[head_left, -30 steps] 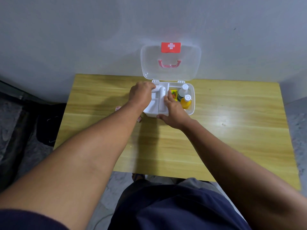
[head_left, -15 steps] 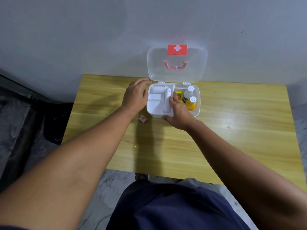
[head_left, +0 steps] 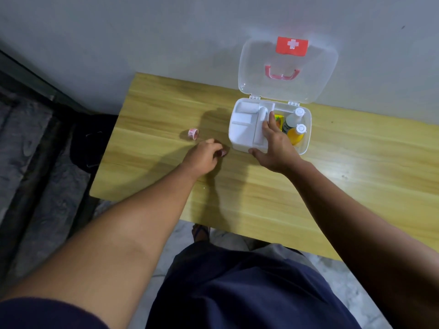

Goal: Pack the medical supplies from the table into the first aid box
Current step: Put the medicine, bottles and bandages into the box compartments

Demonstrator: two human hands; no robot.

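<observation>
The white first aid box (head_left: 306,129) stands open on the wooden table (head_left: 332,186), its clear lid (head_left: 287,67) leaning against the wall. A white divided tray (head_left: 242,124) fills the box's left half; a white bottle (head_left: 293,119), an orange bottle (head_left: 297,134) and a yellow packet (head_left: 278,121) lie in the right half. My right hand (head_left: 273,146) rests on the tray's right edge and the box front. My left hand (head_left: 204,155) is on the table left of the box, fingers closed around a small pink tape roll (head_left: 223,152). Another pink tape roll (head_left: 193,133) lies further left.
The grey wall stands directly behind the table. The table's left edge drops to a dark floor with a black object (head_left: 92,141) beside it. My lap and a foot are below the near edge.
My left hand has left the box's tray and moved down-left onto the table, closing on the small pink roll. The camera has shifted, so the box sits further right. My right hand stays on the tray.
</observation>
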